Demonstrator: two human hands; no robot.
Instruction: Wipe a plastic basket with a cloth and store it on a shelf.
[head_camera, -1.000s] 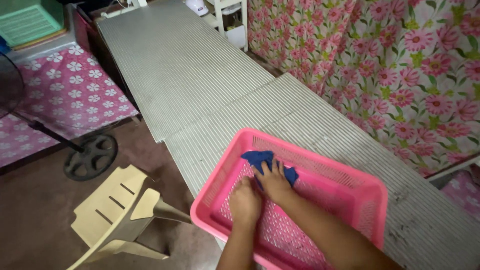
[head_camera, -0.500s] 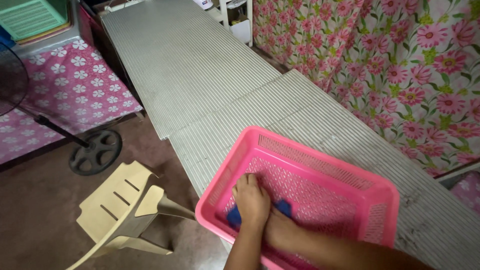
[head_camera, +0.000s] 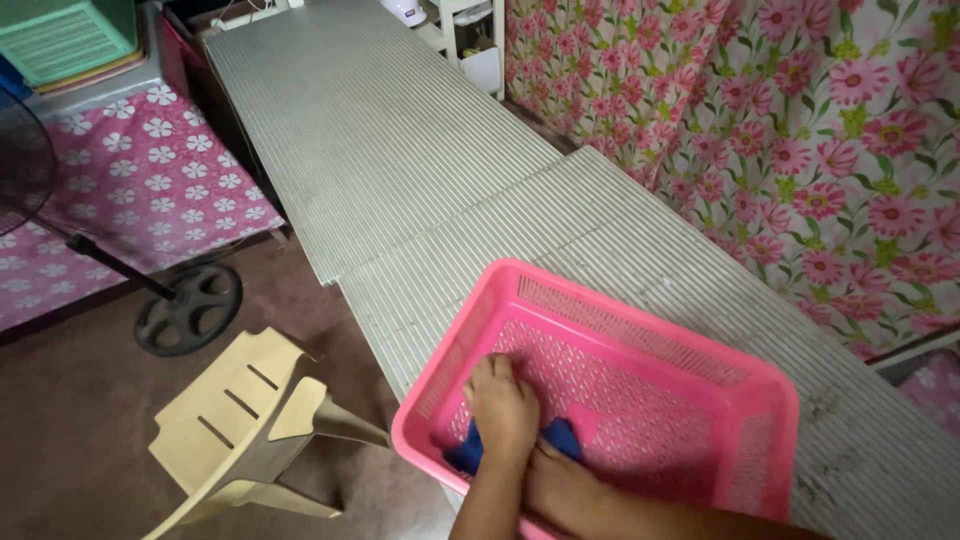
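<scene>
Ribbed grey tabletop bare beyond pink basket, overhanging near edge. Left hand and right hand pressed on folded blue cloth in basket's near-left corner; long axis left-right.

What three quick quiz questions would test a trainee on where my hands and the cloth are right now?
1. True or false: the blue cloth lies inside the pink basket.
2. Which hand lies on top: the left hand or the right hand?
3. What does the basket rest on: A) the beige chair, B) the ribbed grey table, C) the floor?

Key: 1 true; 2 the left hand, pressing down on the cloth; 3 B.
</scene>
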